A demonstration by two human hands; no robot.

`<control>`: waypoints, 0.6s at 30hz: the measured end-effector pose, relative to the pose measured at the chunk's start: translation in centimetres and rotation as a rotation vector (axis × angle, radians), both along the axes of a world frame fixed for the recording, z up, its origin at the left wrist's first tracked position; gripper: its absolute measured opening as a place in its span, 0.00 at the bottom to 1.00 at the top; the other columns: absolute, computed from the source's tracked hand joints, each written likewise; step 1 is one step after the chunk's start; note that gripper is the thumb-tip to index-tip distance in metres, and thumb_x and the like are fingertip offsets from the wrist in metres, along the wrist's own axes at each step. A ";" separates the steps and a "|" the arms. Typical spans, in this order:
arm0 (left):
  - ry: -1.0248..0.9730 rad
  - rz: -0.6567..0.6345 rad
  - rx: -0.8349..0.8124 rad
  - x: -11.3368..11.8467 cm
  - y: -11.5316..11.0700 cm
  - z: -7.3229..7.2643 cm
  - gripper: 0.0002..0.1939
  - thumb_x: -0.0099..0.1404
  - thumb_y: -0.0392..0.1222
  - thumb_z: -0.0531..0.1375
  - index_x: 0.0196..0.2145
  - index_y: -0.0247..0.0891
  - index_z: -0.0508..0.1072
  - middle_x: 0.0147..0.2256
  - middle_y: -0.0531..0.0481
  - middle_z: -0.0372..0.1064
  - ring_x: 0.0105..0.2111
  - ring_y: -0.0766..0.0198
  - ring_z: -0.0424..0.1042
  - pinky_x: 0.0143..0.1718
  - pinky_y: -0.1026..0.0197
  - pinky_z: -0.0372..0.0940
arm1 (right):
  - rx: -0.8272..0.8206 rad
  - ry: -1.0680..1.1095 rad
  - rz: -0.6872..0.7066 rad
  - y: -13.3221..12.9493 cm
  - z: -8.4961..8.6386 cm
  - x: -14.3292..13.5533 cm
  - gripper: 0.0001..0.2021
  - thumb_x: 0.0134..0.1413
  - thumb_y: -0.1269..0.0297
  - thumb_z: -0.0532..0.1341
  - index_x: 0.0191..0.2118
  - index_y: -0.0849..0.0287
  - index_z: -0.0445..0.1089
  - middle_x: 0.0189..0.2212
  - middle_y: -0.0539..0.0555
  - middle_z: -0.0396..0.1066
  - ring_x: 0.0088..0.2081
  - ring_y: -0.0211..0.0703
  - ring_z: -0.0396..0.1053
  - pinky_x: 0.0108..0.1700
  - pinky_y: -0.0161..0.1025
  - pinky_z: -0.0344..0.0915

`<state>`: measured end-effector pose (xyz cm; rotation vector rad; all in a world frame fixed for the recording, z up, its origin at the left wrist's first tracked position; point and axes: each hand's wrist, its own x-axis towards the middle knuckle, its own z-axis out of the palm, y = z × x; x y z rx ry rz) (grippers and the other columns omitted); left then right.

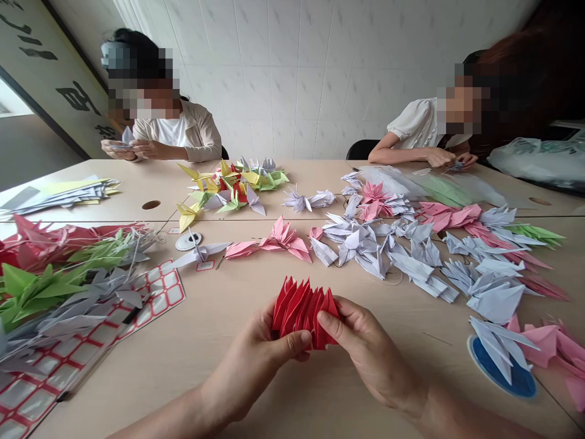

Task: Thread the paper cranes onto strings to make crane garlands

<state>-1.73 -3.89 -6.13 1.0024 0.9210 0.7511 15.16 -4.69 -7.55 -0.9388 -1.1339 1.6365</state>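
A stack of red folded paper pieces, pressed side by side with their points up, is held over the near middle of the table. My left hand is closed on its left end, thumb across the front. On the right end, my right hand grips it with the thumb in front and fingers behind. Beyond the stack lie pink folded paper pieces and a pile of white folded paper pieces. The undersides of the red pieces are hidden by my fingers.
Red-lined label sheets and green paper pieces lie left. A thread spool stands beyond them; a blue disc is at right. Two people sit opposite, a left person's hand and a right person's hand holding paper.
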 end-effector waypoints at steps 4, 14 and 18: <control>-0.009 0.020 0.047 0.1 -0.4 -0.3 0.12 0.59 0.43 0.66 0.39 0.38 0.71 0.30 0.53 0.72 0.32 0.67 0.68 0.37 0.66 0.64 | 0.050 -0.042 0.009 -0.1 0.2 0.0 0.11 0.62 0.58 0.57 0.41 0.58 0.73 0.31 0.51 0.72 0.34 0.41 0.67 0.40 0.39 0.66; 0.009 0.110 0.168 0.7 -0.9 -0.9 0.12 0.58 0.40 0.66 0.40 0.39 0.71 0.40 0.49 0.75 0.42 0.59 0.71 0.46 0.60 0.65 | 0.140 -0.142 -0.050 -1.1 0.1 -0.5 0.12 0.60 0.59 0.59 0.47 0.55 0.70 0.40 0.53 0.74 0.42 0.44 0.69 0.49 0.41 0.64; -0.040 -0.033 0.098 0.4 -0.7 -0.4 0.11 0.59 0.38 0.65 0.40 0.37 0.71 0.36 0.50 0.73 0.38 0.61 0.70 0.43 0.61 0.64 | 0.020 -0.068 0.021 -0.9 0.3 0.1 0.24 0.57 0.57 0.63 0.57 0.50 0.60 0.49 0.54 0.68 0.47 0.45 0.67 0.51 0.44 0.63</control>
